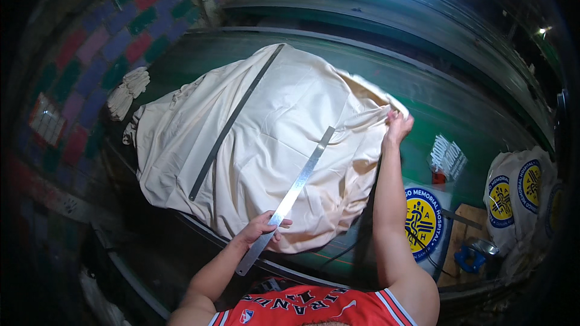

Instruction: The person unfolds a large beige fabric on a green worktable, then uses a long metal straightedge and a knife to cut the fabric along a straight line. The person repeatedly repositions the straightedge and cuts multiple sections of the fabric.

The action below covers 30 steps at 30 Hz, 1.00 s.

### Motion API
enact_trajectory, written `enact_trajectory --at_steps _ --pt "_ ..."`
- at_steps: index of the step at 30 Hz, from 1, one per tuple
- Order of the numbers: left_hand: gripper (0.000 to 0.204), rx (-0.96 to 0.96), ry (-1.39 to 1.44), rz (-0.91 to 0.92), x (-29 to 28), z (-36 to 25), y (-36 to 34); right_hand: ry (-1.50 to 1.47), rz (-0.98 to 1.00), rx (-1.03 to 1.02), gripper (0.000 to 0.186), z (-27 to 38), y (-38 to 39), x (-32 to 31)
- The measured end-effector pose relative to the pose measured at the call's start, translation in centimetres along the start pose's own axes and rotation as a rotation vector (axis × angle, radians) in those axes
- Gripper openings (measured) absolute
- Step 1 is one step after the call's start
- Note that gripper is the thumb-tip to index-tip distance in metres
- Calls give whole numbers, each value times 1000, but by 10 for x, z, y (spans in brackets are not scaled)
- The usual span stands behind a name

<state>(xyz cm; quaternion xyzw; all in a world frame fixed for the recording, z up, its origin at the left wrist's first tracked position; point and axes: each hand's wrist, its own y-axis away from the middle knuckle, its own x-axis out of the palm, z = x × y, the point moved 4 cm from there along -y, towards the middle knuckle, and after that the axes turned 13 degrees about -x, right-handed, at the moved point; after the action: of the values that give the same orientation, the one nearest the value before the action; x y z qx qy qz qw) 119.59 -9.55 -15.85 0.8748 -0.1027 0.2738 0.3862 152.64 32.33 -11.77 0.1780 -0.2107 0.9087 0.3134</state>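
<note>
A cream cloth (290, 108) is spread in loose folds across the green table (441, 111); its far right edge is pinched by the right hand (399, 127) and partly raised; a steel ruler (299, 184) is gripped near its lower end by the left hand (264, 228), its upper part being laid over the cloth; farther left, the cloth is crossed by a dark straight bar (234, 121); a small cloth bundle (128, 92) is seen beside the cloth's left end, near a painted brick wall (90, 48); to the right, a round blue-and-yellow emblem (423, 223) is partly hidden by the right arm; beyond it are placed a white lettered piece (448, 156), a wooden board (462, 235) with a blue object (470, 259), and pale fabric (510, 169) printed with similar emblems.
</note>
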Motion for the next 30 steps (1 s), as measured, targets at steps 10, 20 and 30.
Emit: enact_trajectory --at_steps 10,20,30 --pt "45 179 -131 -8 13 -63 -35 463 740 -561 20 84 89 16" --pt "43 249 -201 196 83 -194 -191 981 556 -611 30 74 116 -8" --pt "36 35 -441 114 117 -156 -285 -165 433 833 20 49 270 -71"
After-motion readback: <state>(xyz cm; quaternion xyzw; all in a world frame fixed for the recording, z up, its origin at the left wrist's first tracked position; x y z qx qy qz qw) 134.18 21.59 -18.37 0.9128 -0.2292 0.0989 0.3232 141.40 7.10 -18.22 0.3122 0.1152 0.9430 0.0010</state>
